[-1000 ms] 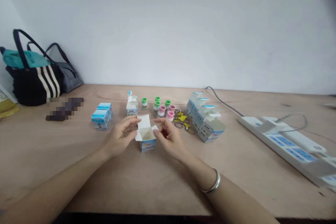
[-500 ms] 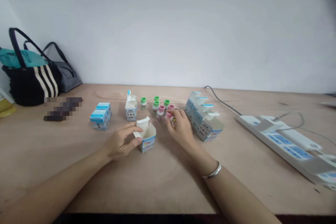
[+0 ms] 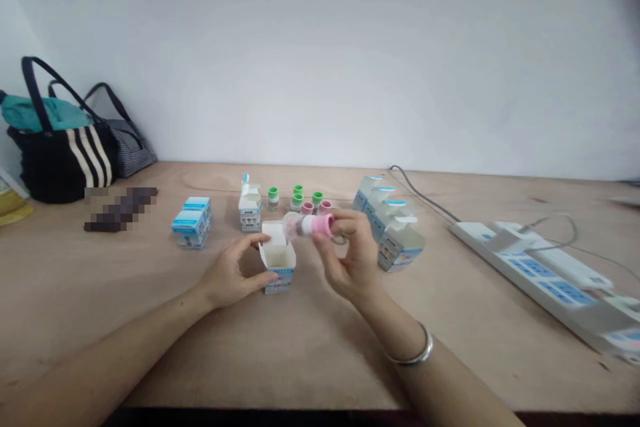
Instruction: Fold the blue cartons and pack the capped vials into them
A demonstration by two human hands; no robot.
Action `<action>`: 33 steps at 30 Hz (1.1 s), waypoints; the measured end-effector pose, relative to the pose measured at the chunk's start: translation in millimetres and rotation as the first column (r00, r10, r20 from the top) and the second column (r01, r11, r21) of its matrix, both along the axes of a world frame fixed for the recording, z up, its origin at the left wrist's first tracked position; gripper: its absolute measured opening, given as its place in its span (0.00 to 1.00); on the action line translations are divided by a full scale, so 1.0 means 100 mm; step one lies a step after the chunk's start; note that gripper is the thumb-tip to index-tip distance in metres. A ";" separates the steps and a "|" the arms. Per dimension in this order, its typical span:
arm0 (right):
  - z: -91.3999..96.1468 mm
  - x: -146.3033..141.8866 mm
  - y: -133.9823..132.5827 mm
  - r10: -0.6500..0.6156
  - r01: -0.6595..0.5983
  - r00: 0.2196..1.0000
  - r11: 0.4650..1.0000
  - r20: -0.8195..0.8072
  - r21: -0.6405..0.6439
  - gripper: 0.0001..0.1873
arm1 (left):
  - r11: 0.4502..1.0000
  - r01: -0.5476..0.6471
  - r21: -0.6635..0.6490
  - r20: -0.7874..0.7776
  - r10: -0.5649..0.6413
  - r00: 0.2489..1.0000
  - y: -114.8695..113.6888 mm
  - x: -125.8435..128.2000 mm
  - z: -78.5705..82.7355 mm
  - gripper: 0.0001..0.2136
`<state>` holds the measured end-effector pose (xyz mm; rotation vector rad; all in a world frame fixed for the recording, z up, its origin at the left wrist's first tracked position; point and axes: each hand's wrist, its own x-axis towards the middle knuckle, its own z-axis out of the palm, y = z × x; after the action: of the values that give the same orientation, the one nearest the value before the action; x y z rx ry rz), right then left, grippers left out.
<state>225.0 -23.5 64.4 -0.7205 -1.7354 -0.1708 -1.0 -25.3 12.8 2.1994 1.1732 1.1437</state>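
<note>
My left hand [image 3: 233,271] grips a small open carton [image 3: 279,278], thumb on its front and a fingertip at the raised flap. In my right hand [image 3: 353,255] is a small clear bottle [image 3: 299,225] with a pink cap, tilted on its side above the carton's right edge. Its base points left, and motion blurs its contents. Behind the hands stand several bottles with green caps [image 3: 297,199] and two pink-capped bottles [image 3: 325,207], partly hidden by the held one.
Open cartons [image 3: 400,243] form a row to the right. Another open carton [image 3: 250,208] stands behind my left hand, with closed cartons [image 3: 193,223] farther left. A power strip [image 3: 545,280] with cables lies at right; bags [image 3: 65,153] sit at the back left.
My right hand has lifted a pink-capped bottle from the group and tipped it toward the carton. The carton has turned slightly under my left hand, whose thumb now lies on its front.
</note>
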 end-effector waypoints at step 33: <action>-0.28 0.39 0.54 -0.312 0.753 0.545 0.590 0.778 -0.290 0.11 | 0.762 0.202 0.616 -0.370 0.053 0.928 -0.10 0.03 0.08 0.16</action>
<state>263.9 30.7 36.2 -1.9361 -2.1837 -0.3666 1.7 -34.9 20.5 3.0751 0.8725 1.2715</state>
